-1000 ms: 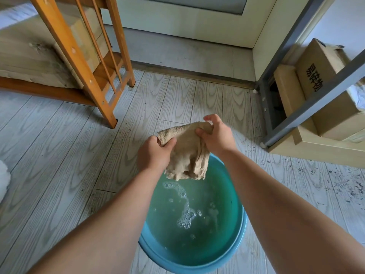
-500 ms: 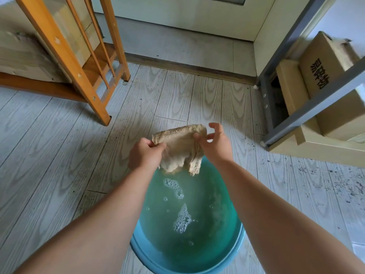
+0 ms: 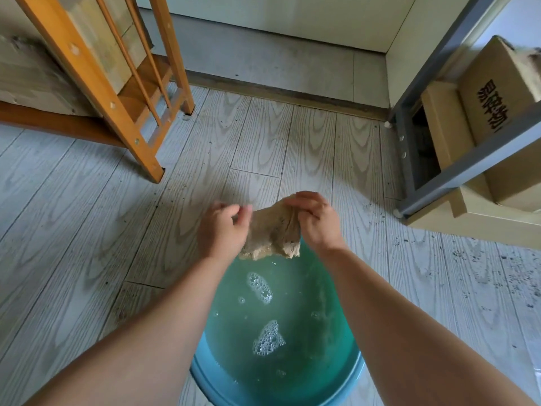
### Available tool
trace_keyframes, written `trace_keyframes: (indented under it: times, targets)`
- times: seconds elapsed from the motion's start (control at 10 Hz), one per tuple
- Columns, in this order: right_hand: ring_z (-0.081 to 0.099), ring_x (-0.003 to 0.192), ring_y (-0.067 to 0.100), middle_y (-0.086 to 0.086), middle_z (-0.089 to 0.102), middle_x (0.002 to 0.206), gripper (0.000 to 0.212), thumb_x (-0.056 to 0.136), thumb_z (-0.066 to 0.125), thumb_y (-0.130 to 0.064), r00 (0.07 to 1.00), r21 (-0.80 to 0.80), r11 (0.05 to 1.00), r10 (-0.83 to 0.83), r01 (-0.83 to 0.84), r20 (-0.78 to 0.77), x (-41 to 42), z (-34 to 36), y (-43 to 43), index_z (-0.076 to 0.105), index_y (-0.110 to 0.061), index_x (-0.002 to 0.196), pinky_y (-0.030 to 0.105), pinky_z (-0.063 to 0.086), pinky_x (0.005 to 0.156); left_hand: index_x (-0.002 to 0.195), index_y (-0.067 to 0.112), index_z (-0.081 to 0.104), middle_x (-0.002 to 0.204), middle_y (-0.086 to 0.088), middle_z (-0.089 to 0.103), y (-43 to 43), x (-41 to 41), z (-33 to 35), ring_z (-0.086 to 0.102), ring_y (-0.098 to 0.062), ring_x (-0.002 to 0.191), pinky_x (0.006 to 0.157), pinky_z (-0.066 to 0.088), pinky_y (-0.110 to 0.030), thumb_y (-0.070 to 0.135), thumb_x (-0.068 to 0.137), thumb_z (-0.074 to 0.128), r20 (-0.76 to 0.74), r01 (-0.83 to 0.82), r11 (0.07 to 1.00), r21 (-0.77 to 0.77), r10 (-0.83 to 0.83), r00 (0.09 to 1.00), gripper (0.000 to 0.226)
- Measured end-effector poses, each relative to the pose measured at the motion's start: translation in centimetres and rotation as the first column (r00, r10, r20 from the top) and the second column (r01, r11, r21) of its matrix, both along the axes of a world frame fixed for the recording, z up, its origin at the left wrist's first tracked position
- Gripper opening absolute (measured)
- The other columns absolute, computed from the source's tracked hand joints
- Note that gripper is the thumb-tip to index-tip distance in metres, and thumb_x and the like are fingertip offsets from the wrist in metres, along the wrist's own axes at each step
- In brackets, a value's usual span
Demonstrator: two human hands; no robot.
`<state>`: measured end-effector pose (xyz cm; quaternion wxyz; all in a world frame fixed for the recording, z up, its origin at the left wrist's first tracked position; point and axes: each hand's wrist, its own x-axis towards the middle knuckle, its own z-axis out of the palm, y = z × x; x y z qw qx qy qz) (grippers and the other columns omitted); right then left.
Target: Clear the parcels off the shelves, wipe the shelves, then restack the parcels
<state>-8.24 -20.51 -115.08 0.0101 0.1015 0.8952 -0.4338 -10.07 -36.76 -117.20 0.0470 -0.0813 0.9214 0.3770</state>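
Observation:
A wet beige cloth (image 3: 270,232) hangs bunched over the far rim of a blue basin (image 3: 205,379) of soapy green water on the floor. My right hand (image 3: 314,219) pinches the cloth's top right corner. My left hand (image 3: 224,228) is at the cloth's left edge with its fingers loosely curled; whether they grip the cloth is unclear. At the right stands a grey metal shelf (image 3: 474,159) with cardboard parcels (image 3: 494,95) on it, one printed with black characters.
An orange wooden frame (image 3: 96,83) with a wood board leans at the upper left. A pale flat box (image 3: 483,221) lies under the shelf's foot. The grey plank floor has dark grit, mostly on the right. A concrete sill and wall lie beyond.
The cloth has been drawn closer together and hangs lower over the basin. My left hand's fingers have loosened at the cloth's edge. The view has tipped slightly down.

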Motion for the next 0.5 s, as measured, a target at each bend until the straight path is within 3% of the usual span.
trace_keyframes:
  times: [0.1,0.2,0.3,0.4,0.5]
  targets:
    - [0.053,0.109,0.009,-0.005,0.059,0.122,0.026,0.084,0.064,-0.02,0.995,0.071,0.992,0.104,-0.104,0.002,0.5,-0.4,0.4,0.072,-0.019,0.11,0.013,0.034,0.093,0.096,0.015,0.069,0.084,-0.001,0.062,0.1,1.0,0.2,0.059,-0.022,0.084,0.066,0.034,-0.022,0.026,0.077,0.074,0.005,0.122,0.99,0.072,-0.123,0.992,0.023]
    - [0.053,0.118,0.019,-0.001,0.059,0.128,0.037,0.08,0.069,-0.014,0.984,0.176,0.969,0.176,-0.173,-0.004,1.0,-0.9,0.9,0.068,-0.021,0.116,0.025,0.037,0.104,0.116,0.015,0.066,0.097,-0.005,0.068,-0.4,1.2,0.1,0.061,-0.024,0.091,0.075,0.043,-0.025,0.027,0.078,0.075,-0.008,0.191,0.98,-0.057,-0.191,0.981,0.041]
    - [0.054,0.118,0.026,-0.003,0.056,0.133,0.041,0.082,0.067,-0.013,0.981,0.246,0.951,0.196,-0.189,-0.004,1.4,-1.2,1.1,0.064,-0.024,0.122,0.037,0.042,0.103,0.122,0.022,0.063,0.11,-0.008,0.069,-1.2,1.1,-0.3,0.06,-0.03,0.1,0.088,0.047,-0.038,0.036,0.078,0.073,-0.031,0.227,0.958,-0.175,-0.236,0.971,0.048]
    - [0.051,0.122,0.028,-0.006,0.05,0.139,0.046,0.085,0.065,-0.018,0.975,0.305,0.927,0.223,-0.217,0.013,1.8,-1.2,1.2,0.058,-0.03,0.129,0.044,0.043,0.101,0.126,0.023,0.061,0.116,-0.007,0.067,-1.5,1.5,0.1,0.057,-0.03,0.107,0.092,0.043,-0.034,0.038,0.079,0.072,-0.066,0.246,0.938,-0.243,-0.269,0.961,0.05]
    - [0.043,0.129,0.025,-0.002,0.048,0.141,0.05,0.086,0.066,-0.022,0.994,0.191,0.976,0.101,-0.108,0.05,1.9,-0.3,1.1,0.052,-0.029,0.134,0.036,0.035,0.107,0.129,0.021,0.057,0.122,-0.008,0.064,-1.4,1.7,0.9,0.054,-0.029,0.114,0.095,0.041,-0.034,0.042,0.078,0.071,-0.008,0.161,0.981,-0.11,-0.163,0.987,0.058]
